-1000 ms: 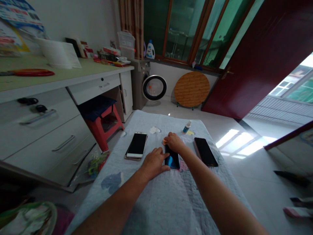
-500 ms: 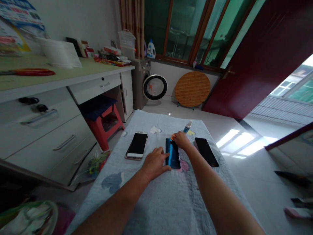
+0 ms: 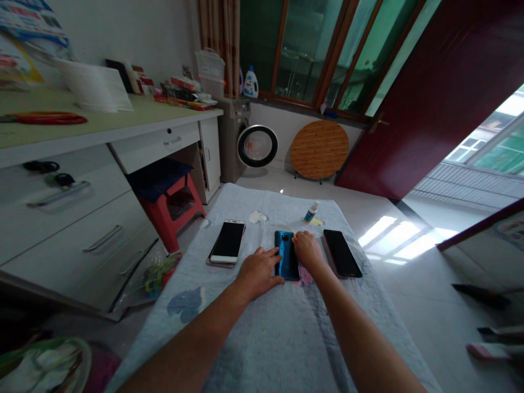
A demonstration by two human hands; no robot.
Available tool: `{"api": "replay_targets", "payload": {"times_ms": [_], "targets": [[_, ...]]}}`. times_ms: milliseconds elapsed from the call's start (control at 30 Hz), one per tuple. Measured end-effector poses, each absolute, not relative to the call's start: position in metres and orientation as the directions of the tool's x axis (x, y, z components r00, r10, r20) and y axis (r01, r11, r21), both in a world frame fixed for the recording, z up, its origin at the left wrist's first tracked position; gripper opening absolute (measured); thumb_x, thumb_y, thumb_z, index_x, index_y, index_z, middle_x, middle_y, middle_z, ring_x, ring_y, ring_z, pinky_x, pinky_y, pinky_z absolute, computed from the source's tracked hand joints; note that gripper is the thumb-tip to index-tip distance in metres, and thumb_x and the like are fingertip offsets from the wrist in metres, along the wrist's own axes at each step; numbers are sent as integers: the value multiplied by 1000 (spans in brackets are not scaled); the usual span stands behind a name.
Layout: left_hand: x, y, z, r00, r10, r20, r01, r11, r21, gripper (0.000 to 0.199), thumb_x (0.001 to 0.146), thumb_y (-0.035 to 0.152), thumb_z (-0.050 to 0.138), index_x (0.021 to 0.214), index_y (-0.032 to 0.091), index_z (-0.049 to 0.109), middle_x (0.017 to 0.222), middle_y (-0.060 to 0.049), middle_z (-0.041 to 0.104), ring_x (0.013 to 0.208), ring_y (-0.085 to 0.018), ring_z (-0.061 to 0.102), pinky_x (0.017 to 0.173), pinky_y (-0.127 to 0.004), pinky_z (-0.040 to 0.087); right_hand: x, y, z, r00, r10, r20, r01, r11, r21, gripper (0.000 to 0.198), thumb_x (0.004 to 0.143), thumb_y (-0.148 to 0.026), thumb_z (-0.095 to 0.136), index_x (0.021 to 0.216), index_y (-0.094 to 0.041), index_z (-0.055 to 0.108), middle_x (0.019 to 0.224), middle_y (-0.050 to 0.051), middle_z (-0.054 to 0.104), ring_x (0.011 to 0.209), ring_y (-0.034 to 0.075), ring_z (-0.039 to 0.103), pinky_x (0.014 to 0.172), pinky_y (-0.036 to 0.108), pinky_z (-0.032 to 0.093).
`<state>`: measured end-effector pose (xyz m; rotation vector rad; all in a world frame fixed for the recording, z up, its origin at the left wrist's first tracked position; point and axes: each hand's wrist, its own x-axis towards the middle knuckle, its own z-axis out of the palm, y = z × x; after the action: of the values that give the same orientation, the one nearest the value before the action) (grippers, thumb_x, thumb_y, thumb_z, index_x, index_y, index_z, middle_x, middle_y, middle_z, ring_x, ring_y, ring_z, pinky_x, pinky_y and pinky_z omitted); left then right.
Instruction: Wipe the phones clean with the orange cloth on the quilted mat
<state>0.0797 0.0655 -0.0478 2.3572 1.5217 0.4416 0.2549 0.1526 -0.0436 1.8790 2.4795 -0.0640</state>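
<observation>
A glossy blue smartphone [image 3: 288, 261], with a dark camera block near its top, lies back up on the cloth-covered table. My left hand [image 3: 258, 273] has its fingers spread; the fingertips touch the phone's left side and the thumb is by its lower left corner. Against the phone's upper right edge, my right hand [image 3: 308, 250] is closed. A bit of orange shows at its fingertips, mostly hidden, so its kind cannot be made out. To the left, a white phone [image 3: 228, 241] rests on another flat item. A black phone [image 3: 343, 254] lies to the right.
A small spray bottle [image 3: 311, 212] stands near the table's far edge on the pale blue cloth [image 3: 270, 338]. Left of the table are a red stool [image 3: 172, 215] and a white desk [image 3: 98, 202]. Beyond are a washing machine [image 3: 231, 142] and a round wooden tabletop [image 3: 319, 150].
My right hand has moved down from the phone's upper end to its right edge, uncovering the camera block; the orange bit is now mostly hidden. My left hand stays by the phone.
</observation>
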Motion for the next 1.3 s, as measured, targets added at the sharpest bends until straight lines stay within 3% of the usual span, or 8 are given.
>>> {"api": "replay_targets", "payload": {"times_ms": [100, 367, 600, 867, 1000, 1167, 1300], "targets": [[80, 65, -48, 398, 912, 99, 818, -402, 411, 56, 75, 44, 71, 126, 24, 58, 143, -5, 49, 115, -32, 52, 97, -44, 45, 258, 131, -44, -254, 967, 29, 965, 255, -58, 30, 99, -25, 34, 102, -14, 63, 99, 13, 61, 92, 22, 56, 78, 30, 38], [80, 65, -47, 409, 910, 72, 836, -405, 371, 58, 77, 43, 70, 130, 24, 54, 144, -4, 48, 119, -32, 50, 101, -42, 42, 265, 110, -43, -481, 865, 145, 831, 502, -239, 23, 94, -20, 46, 91, -20, 69, 91, 5, 56, 86, 16, 50, 78, 24, 35], [79, 66, -48, 417, 904, 92, 832, -421, 362, 54, 77, 44, 70, 125, 24, 57, 142, -4, 51, 115, -30, 52, 97, -40, 44, 254, 157, -51, -360, 909, 208, 875, 407, -262, 26, 92, -16, 47, 87, -18, 73, 86, 6, 57, 86, 16, 51, 81, 24, 34], [80, 65, -45, 408, 910, 75, 822, -402, 404, 51, 76, 42, 71, 122, 25, 57, 141, -4, 51, 111, -29, 54, 94, -41, 46, 235, 174, -56, -395, 896, 202, 863, 437, -254, 27, 91, -15, 47, 87, -18, 73, 86, 7, 58, 86, 16, 52, 80, 24, 35], [82, 64, -44, 323, 943, 82, 810, -320, 492, 70, 73, 36, 75, 133, 23, 41, 134, -7, 53, 118, -28, 52, 97, -41, 44, 235, 165, -58, -434, 875, 213, 841, 478, -252, 27, 93, -18, 47, 92, -20, 73, 90, 7, 58, 86, 17, 51, 79, 25, 35], [84, 66, -53, 276, 945, 178, 723, -326, 609, 110, 64, 27, 81, 145, 27, 8, 150, -11, 31, 137, -28, 35, 105, -43, 39, 236, 151, -56, -543, 818, 190, 783, 575, -239, 25, 94, -22, 48, 93, -22, 73, 91, 6, 57, 84, 16, 48, 77, 26, 35], [82, 67, -56, 273, 947, 168, 696, -315, 646, 121, 63, 24, 81, 147, 29, -5, 154, -14, 25, 138, -30, 33, 105, -46, 37, 232, 140, -49, -656, 749, 98, 724, 660, -200, 23, 92, -19, 50, 92, -20, 73, 91, 5, 55, 85, 16, 46, 79, 27, 35]]}}
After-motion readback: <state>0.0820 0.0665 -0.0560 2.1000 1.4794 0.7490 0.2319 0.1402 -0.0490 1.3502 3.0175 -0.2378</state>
